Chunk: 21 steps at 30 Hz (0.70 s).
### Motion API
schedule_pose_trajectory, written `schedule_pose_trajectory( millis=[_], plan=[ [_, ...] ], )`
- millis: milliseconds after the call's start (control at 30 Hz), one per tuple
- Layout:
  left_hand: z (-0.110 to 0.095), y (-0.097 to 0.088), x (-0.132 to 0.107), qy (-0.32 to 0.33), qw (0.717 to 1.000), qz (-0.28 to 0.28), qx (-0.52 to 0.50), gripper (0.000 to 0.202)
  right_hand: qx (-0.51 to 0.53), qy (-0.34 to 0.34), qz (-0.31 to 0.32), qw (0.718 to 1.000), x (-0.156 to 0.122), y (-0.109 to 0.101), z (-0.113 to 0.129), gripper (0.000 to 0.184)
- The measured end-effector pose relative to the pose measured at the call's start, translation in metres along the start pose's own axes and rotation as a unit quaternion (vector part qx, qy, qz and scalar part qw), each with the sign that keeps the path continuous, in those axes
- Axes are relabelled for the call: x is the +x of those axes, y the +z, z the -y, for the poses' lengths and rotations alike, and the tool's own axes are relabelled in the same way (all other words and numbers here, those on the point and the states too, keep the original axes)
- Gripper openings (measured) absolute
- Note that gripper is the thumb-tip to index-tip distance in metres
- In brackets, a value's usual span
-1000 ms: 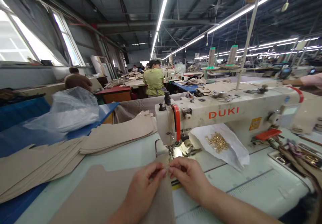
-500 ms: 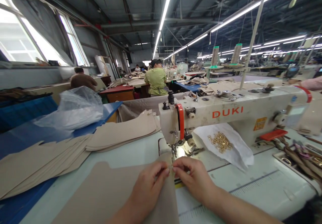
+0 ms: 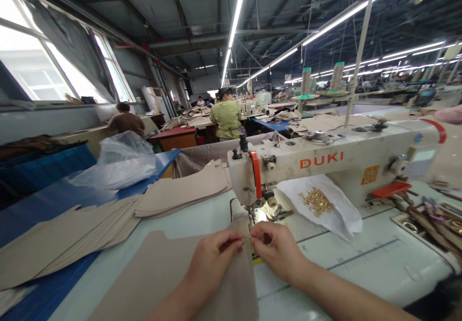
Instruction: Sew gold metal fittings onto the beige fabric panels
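A large taupe fabric panel (image 3: 144,273) lies on the pale sewing table, its right edge running up to the needle area of the DUKI sewing machine (image 3: 249,181). Just in front of the presser foot, over that edge, my left hand (image 3: 216,256) is closed in a pinch. My right hand (image 3: 276,249) pinches close beside it, its fingertips a small gap from the left ones. Something tiny and thin shows between the fingertips, too small to name. Behind the hands, small gold metal pieces (image 3: 316,200) sit heaped on a white paper sheet (image 3: 344,215).
Stacked taupe fabric pieces (image 3: 180,188) lie to the left, with more fanned panels (image 3: 72,234) on a blue surface. A clear plastic bag (image 3: 124,160) rests beyond them. A tray with metal rings and straps (image 3: 415,227) is at right. Other people (image 3: 226,114) sit farther back.
The view has shifted slightly. Both hands stay pinched near the needle, and the fingertips are now a little farther apart, with a tiny thing showing between them.
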<state>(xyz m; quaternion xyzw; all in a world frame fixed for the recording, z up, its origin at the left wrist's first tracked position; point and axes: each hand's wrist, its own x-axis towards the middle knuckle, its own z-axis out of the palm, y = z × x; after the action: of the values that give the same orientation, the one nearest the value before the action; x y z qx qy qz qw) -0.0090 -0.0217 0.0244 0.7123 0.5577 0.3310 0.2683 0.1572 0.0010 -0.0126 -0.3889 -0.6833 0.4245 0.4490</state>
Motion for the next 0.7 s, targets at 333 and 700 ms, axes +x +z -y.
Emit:
schedule_pose_trajectory(
  millis=[333,700],
  plan=[
    [0.043,-0.018,-0.005,0.150,0.956,0.002,0.254,0.041,0.045,0.104,0.026,0.993,-0.002,-0.002,-0.004,0.012],
    [0.055,0.007,-0.033,0.180,0.925,-0.040,0.331,0.042,0.025,0.254,0.098,0.962,0.029,-0.006,0.005,0.016]
  ],
)
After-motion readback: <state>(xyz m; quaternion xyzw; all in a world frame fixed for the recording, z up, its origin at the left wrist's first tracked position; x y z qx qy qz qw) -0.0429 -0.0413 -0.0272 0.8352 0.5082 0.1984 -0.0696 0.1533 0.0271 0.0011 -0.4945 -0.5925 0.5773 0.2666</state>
